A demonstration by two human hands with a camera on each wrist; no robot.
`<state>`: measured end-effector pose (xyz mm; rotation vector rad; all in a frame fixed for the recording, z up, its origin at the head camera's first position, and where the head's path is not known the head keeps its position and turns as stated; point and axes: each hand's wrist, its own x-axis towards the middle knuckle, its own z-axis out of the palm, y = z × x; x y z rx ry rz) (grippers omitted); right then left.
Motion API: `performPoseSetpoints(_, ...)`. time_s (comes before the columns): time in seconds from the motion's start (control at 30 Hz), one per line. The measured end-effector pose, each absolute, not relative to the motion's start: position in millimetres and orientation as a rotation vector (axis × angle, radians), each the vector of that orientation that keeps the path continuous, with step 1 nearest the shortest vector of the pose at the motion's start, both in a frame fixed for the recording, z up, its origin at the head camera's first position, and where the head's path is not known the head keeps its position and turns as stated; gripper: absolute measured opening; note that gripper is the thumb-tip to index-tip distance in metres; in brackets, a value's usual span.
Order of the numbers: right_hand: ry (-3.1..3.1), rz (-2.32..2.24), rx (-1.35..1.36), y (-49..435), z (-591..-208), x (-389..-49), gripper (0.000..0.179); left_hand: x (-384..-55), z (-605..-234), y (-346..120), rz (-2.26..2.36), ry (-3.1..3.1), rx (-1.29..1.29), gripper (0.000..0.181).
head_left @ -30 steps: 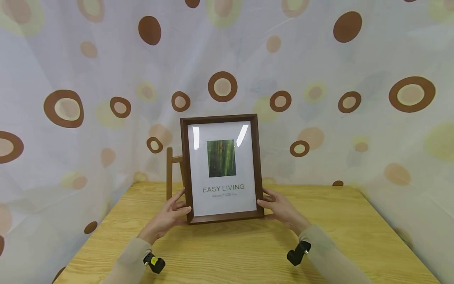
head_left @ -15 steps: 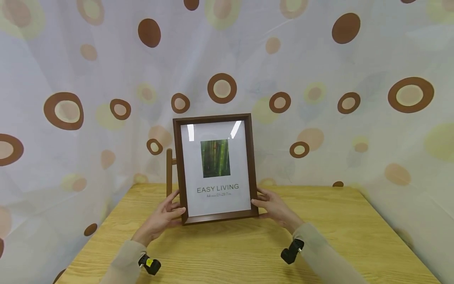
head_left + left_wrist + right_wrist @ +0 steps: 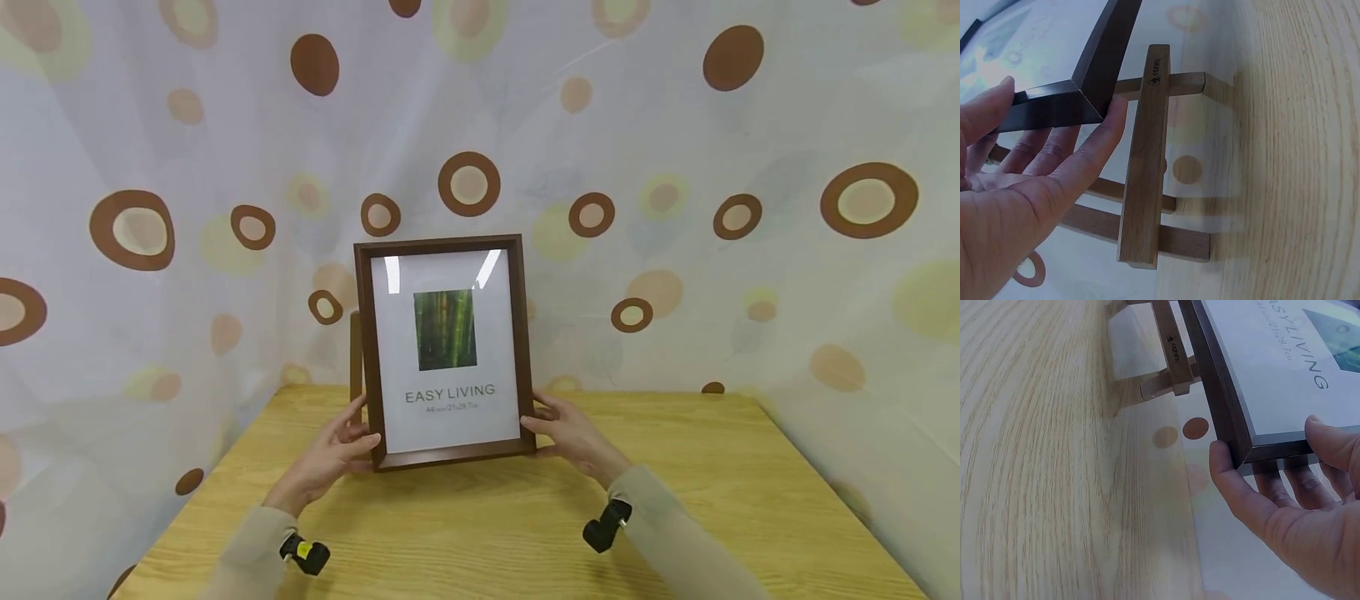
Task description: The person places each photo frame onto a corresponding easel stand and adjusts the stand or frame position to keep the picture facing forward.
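Observation:
A dark brown picture frame (image 3: 446, 329), with a green bamboo print and the words EASY LIVING, stands upright and slightly tilted between both hands. My left hand (image 3: 322, 458) grips its lower left corner, thumb on the front and fingers behind and under it. At the lower right side my right hand (image 3: 573, 437) holds it the same way. Behind the frame is a small wooden easel (image 3: 1144, 156), mostly hidden in the head view. In the left wrist view the frame's lower corner hangs close in front of the easel's crossbar, above the tabletop.
The easel stands on a light wood table (image 3: 465, 533) near its back edge. A white cloth (image 3: 660, 108) with brown and yellow circles hangs behind and at both sides. Black camera mounts (image 3: 305, 553) sit on both wrists.
Both hands have carried the picture frame to the left in the head view, so it now covers more of the easel. The grip of each hand looks the same.

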<state>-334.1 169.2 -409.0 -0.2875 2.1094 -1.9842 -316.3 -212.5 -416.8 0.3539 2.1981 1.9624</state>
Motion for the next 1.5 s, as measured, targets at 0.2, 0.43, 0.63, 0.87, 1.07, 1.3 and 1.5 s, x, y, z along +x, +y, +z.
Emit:
performPoseSetpoints(0.2, 2.083, -1.997, -0.324, 162.3, -413.8, -337.9, 0.067, -313.2, -412.2, -222.5, 1.906, 2.234, 0.39, 0.084)
performPoseSetpoints(0.43, 2.096, -1.997, -0.37, 152.5, -415.3, -342.5, 0.068, -313.3, -411.3, -233.0, 1.912, 2.238, 0.428, 0.083)
performPoseSetpoints(0.63, 2.126, -1.989, -0.375, 143.3, -408.3, -348.3, 0.067, -315.7, -409.9, -240.4, 1.886, 2.303, 0.414, 0.085)
performPoseSetpoints(0.87, 2.154, -1.974, -0.372, 132.9, -399.1, -358.2, 0.067, -321.0, -406.5, -251.0, 1.861, 2.371, 0.466, 0.086)
performPoseSetpoints(1.07, 2.155, -1.966, -0.394, 120.0, -395.0, -363.5, 0.067, -319.9, -403.2, -264.8, 1.808, 2.447, 0.478, 0.085)
performPoseSetpoints(1.3, 2.166, -1.954, -0.449, 105.8, -391.8, -368.9, 0.066, -318.9, -399.8, -277.6, 1.761, 2.491, 0.467, 0.082)
performPoseSetpoints(1.5, 2.186, -1.933, -0.475, 95.3, -390.3, -373.0, 0.065, -321.1, -401.2, -285.4, 1.749, 2.522, 0.425, 0.083)
